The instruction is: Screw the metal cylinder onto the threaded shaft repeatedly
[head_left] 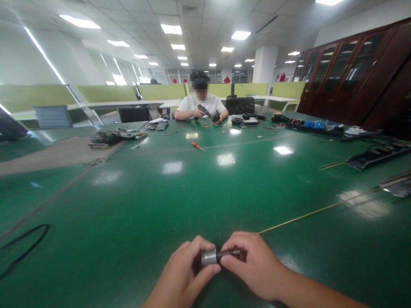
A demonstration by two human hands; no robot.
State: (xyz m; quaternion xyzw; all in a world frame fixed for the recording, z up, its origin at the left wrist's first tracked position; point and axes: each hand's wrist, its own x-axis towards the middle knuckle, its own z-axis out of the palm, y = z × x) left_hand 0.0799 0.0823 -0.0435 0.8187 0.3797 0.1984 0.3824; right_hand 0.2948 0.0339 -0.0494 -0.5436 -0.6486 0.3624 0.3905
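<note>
Near the front edge of the view, both hands hold a small silver metal cylinder (pixel 209 257) with a thin dark shaft that looks ribbed or spring-wound. My left hand (pixel 184 273) is closed around the cylinder body, thumb below and fingers above. Thumb and fingertips of my right hand (pixel 253 263) pinch the shaft, whose tip points right. Part of the piece is hidden behind the fingers, and its exact kind is unclear. A long thin brass-coloured rod (pixel 302 218) lies on the green table (pixel 154 201), running from behind my right hand toward the right.
An orange-handled screwdriver (pixel 195 145) lies mid-table. Across it, a person (pixel 205 107) holds a dark power tool (pixel 204 111). Electronic parts (pixel 112 136) sit at the left, black trays (pixel 379 156) and more rods at the right. A black cable (pixel 28 252) loops at lower left.
</note>
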